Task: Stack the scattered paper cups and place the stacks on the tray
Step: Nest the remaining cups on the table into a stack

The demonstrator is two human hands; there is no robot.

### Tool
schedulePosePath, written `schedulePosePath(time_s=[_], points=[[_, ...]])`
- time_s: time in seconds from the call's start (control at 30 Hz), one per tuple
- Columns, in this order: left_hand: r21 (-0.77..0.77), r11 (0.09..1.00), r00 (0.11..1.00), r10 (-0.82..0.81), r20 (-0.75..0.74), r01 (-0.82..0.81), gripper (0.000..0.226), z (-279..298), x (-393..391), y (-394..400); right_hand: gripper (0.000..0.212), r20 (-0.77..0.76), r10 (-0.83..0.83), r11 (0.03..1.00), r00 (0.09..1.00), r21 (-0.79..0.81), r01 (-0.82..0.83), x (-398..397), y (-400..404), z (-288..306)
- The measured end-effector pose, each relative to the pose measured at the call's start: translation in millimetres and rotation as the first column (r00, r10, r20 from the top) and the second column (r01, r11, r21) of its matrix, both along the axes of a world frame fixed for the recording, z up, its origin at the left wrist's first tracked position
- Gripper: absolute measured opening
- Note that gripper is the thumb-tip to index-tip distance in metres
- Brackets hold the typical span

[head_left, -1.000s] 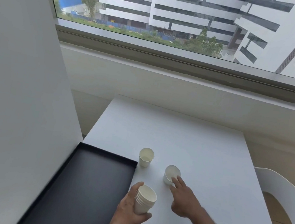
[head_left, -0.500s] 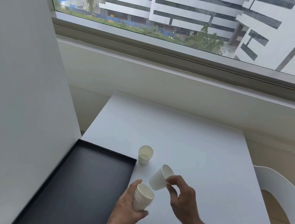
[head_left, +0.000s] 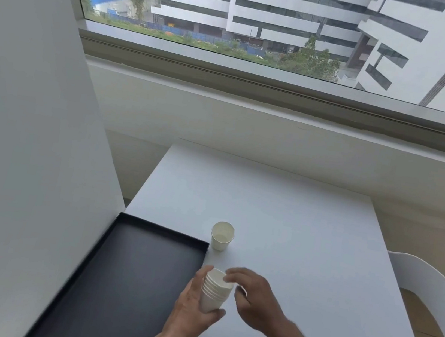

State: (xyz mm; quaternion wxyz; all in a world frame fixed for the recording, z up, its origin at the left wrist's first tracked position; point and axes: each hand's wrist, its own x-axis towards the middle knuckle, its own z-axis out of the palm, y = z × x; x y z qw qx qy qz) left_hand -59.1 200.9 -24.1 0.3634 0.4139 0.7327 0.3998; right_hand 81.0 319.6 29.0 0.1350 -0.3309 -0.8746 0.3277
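Left hand: the left hand (head_left: 190, 304) grips the stack of paper cups (head_left: 214, 291), thumb curled under its base on the near side and the fingers wrapped round its left wall.
Stack: white nested cones with smooth matte walls and rolled rims showing as close rings near the top; it tilts slightly to the right and is held just right of the tray's near right edge.
Right hand: the right hand (head_left: 251, 298) is blurred; its fingers are loosely curled, the fingertips (head_left: 228, 277) touch the top rim of the stack, and it holds nothing of its own.
Single cup: one more white paper cup (head_left: 222, 235) stands upright and open-mouthed on the table, beyond both sets of fingers and apart from them, just off the tray's far right corner.
Tray: a black rectangular tray (head_left: 126, 277) with a low raised rim and flat matte floor lies left of the left hand's knuckles.
Table: a smooth white square table (head_left: 294, 221) carries the tray and the cup.
Surroundings: a white curved chair back (head_left: 427, 285) stands right of the right hand; a plain grey wall panel (head_left: 25, 140) rises left of the tray; a window (head_left: 265, 17) runs above the far ledge.
Obstruction: the left hand's fingers hide the stack's left side, and the right fingertips cover part of its mouth.
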Motion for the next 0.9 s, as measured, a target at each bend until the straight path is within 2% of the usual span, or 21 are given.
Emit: schedulePosePath(time_s=[0.1,0.23,0.37,0.53,0.7,0.8,0.83,0.9], points=[[0.012,0.998,0.998,0.058,0.002,-0.058,0.088,-4,-5,1,0.053,0.256,-0.021,0.987,0.967,0.157,-0.02,-8,24,0],[0.014,0.994,0.994,0.107,0.006,-0.107,0.089,-8,-9,3,0.051,0.585,0.09,0.921,0.806,0.259,-0.291,-25,50,-4],[0.002,0.993,0.993,0.116,0.007,-0.116,0.091,-11,-9,5,0.037,0.684,0.078,0.886,0.725,0.285,-0.364,-43,62,-11],[-0.002,0.993,0.993,0.119,0.008,-0.119,0.092,-14,-9,6,0.038,0.741,0.082,0.867,0.666,0.277,-0.415,-59,69,-22],[0.003,0.992,0.992,0.129,0.014,-0.129,0.093,-15,-10,7,0.039,0.733,0.111,0.876,0.672,0.248,-0.415,-51,69,-29],[0.0,0.992,0.991,0.13,0.013,-0.13,0.094,-14,-10,7,0.042,0.654,0.104,0.878,0.749,0.294,-0.378,-40,64,-32],[-0.001,0.992,0.992,0.125,0.012,-0.125,0.094,-13,-9,6,0.041,0.576,0.096,0.876,0.812,0.339,-0.344,-36,62,-30],[-0.002,0.993,0.993,0.116,0.012,-0.116,0.096,-13,-8,5,0.034,0.3,0.073,0.898,0.951,0.395,-0.193,-29,57,-25]])
